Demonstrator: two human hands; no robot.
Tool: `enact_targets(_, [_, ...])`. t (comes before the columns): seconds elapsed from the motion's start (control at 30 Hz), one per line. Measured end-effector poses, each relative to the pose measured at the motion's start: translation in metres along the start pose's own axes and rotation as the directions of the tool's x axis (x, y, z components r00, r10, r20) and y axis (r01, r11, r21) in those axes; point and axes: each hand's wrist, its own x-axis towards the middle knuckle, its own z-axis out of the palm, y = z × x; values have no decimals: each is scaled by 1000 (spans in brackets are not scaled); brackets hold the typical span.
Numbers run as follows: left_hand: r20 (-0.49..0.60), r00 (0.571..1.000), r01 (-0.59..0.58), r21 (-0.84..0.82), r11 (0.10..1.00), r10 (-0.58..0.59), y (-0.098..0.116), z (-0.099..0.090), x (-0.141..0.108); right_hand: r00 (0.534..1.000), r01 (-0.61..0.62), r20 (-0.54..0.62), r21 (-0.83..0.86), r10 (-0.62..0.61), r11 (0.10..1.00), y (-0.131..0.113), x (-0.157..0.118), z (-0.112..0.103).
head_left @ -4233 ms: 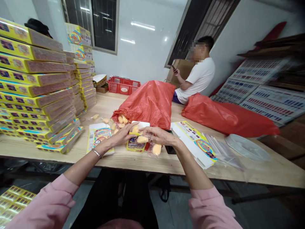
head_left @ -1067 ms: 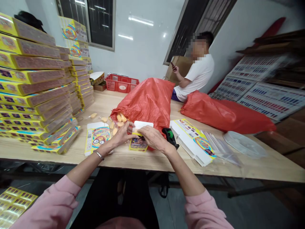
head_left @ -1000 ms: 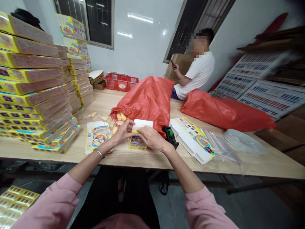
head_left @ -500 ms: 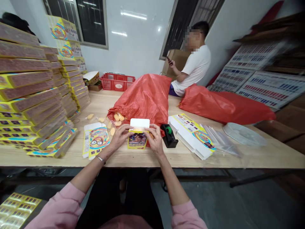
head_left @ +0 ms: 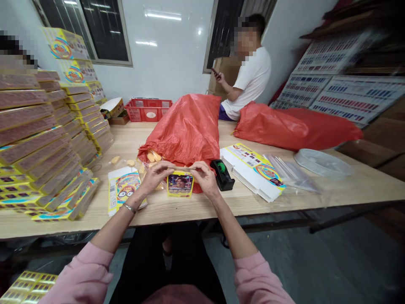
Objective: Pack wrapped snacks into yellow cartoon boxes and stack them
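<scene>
A small yellow-edged box [head_left: 180, 185] with a dark picture on its front is held near the table's front edge. My left hand [head_left: 155, 176] pinches its upper left corner, and my right hand [head_left: 204, 177] pinches the upper right one. Its top flap now shows only as a thin edge between my fingers. Left of it lie flat printed cartons [head_left: 124, 189] with a cartoon face. Wrapped yellow pieces [head_left: 153, 156] spill from the mouth of a red sack [head_left: 190, 126]. A black tape dispenser [head_left: 223, 175] with green tape stands just right of my right hand.
Tall stacks of packed boxes [head_left: 41, 147] fill the left side. Behind are a red basket [head_left: 148, 109] and a seated person [head_left: 253, 80] holding a phone. On the right lie flat cartons [head_left: 253, 169], clear bags [head_left: 294, 175], a clear round tray [head_left: 322, 162] and another red sack [head_left: 294, 126].
The white flap that stood up above the box is now tipped over and seen edge-on, with both hands still at its corners. The camera view has shifted slightly.
</scene>
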Motion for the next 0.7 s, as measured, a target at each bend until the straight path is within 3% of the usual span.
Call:
enact_targets(0.1, [14, 1000, -4, 87, 996, 3, 13, 0, 0, 999, 33, 26, -59, -32, 998, -7, 0, 0])
enact_targets(0.27, [39, 988, 146, 68, 987, -149, 31, 10, -1, 987, -146, 63, -16, 147, 989, -13, -1, 3])
enact_targets(0.53, [97, 970, 234, -122, 965, -223, 15, 10, 1, 975, -191, 106, -26, 193, 981, -15, 4, 2])
enact_targets(0.7, [194, 960, 203, 17, 979, -203, 24, -4, 9, 991, -110, 65, -110, 118, 988, -13, 6, -1])
